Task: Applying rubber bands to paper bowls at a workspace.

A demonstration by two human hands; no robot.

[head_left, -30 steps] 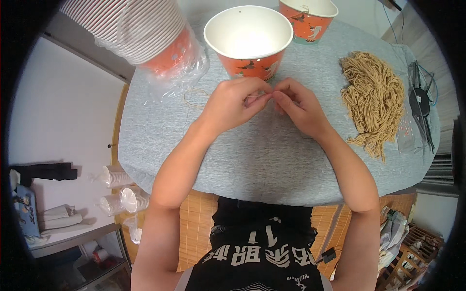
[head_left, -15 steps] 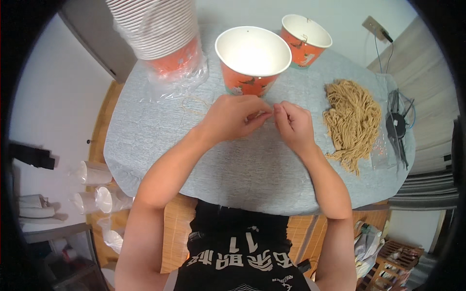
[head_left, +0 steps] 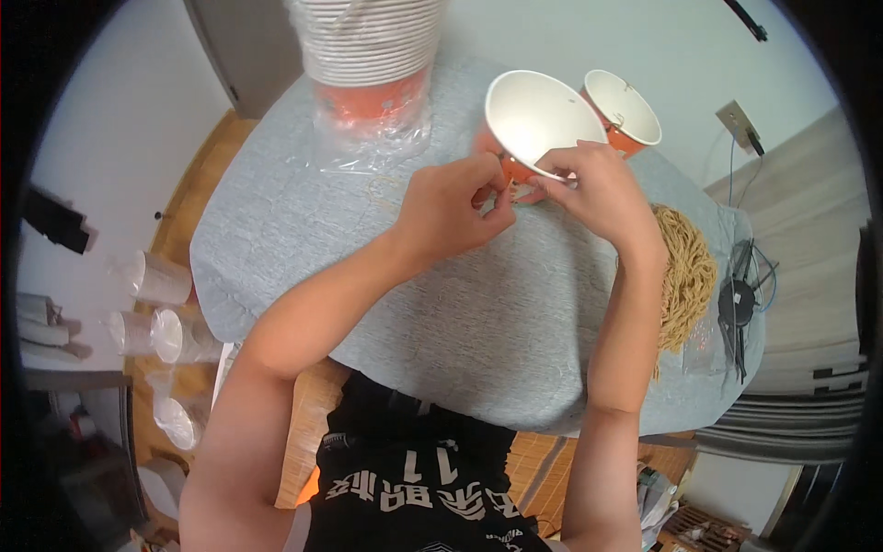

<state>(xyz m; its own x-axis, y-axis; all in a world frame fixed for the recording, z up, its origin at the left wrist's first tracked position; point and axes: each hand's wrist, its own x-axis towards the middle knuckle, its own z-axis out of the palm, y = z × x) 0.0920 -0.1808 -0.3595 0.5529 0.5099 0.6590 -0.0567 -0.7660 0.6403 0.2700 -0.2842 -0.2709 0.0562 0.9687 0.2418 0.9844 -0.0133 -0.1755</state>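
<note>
An orange paper bucket (head_left: 543, 106) with a white inside tips slightly toward me at the middle of the table. My right hand (head_left: 598, 189) is closed on its near right rim, thumb outside and fingers reaching over the edge. Just left of it, my left hand (head_left: 455, 202) pinches close to the bucket's front wall; whatever is between its fingertips is too small to make out. A thin tan cord (head_left: 384, 191) lies on the cloth beyond my left wrist. Behind to the right stands a second orange bucket (head_left: 618, 97) with bits of cord at its rim.
A plastic-wrapped stack of paper buckets (head_left: 372, 60) rises at the back left. On the right lie a heap of tan cord (head_left: 688, 276) and a black device with antennas (head_left: 738, 304). A grey cloth (head_left: 460, 322) covers the table. Wrapped white containers (head_left: 179, 336) sit lower left.
My hands were together in front of the upright bucket. My right hand has moved up onto its rim, and the bucket now leans toward me. The whole view has shifted and turned.
</note>
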